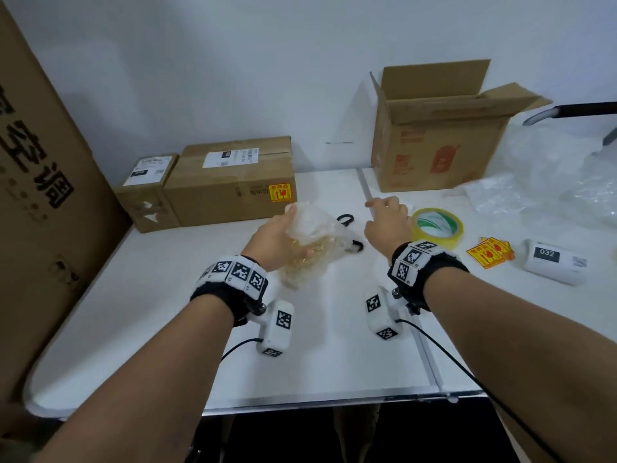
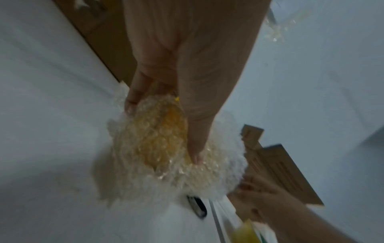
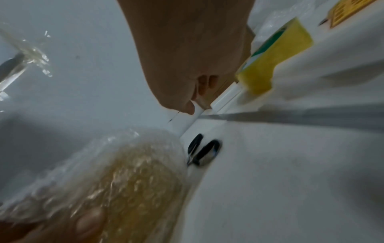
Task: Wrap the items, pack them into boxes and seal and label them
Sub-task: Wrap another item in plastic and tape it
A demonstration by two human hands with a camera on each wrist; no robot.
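Observation:
My left hand (image 1: 295, 232) grips a yellow item wrapped in bubble wrap (image 1: 312, 243) and holds it just above the white table (image 1: 160, 329). In the left wrist view, thumb and fingers curl round the bundle (image 2: 158, 143). My right hand (image 1: 370, 214) hovers to the right of the bundle, fingers loosely bent, holding nothing. It is beside the yellow tape roll (image 1: 437, 228). Black-handled scissors (image 1: 347, 219) lie behind the bundle and also show in the right wrist view as scissors (image 3: 204, 151). An open cardboard box (image 1: 437, 152) stands at the back right.
Two sealed, labelled boxes (image 1: 230, 185) sit at the back left beside a tall carton (image 1: 40, 195). Fragile stickers (image 1: 490, 253), a roll of labels (image 1: 554, 262) and loose bubble wrap (image 1: 551, 188) lie at the right. A seam (image 1: 394, 279) splits the table.

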